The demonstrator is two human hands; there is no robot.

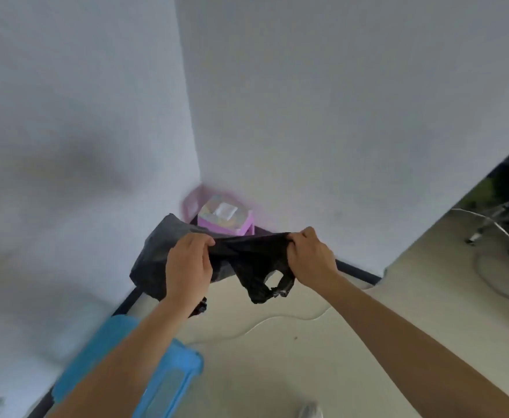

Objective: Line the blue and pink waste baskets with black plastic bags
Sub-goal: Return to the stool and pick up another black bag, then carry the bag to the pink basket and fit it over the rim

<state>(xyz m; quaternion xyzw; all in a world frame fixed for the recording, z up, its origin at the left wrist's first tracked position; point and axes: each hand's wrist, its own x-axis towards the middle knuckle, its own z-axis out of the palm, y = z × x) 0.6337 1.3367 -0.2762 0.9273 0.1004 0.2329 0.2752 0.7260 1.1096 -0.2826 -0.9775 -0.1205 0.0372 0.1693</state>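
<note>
A black plastic bag (247, 257) is stretched between my two hands in the middle of the view. My left hand (188, 265) is shut on its left edge and my right hand (310, 259) on its right edge, with the bag's handles hanging down below. Behind the bag, in the wall corner, stands the pink waste basket (191, 203) with a pink tissue box (224, 217) in it. The blue waste basket (172, 375) sits on the floor at the lower left, partly hidden by my left forearm.
White walls meet in a corner straight ahead, with a dark skirting board (355, 271) along the floor. An office chair base (494, 230) stands at the far right. A pale floor (292, 357) lies below my arms.
</note>
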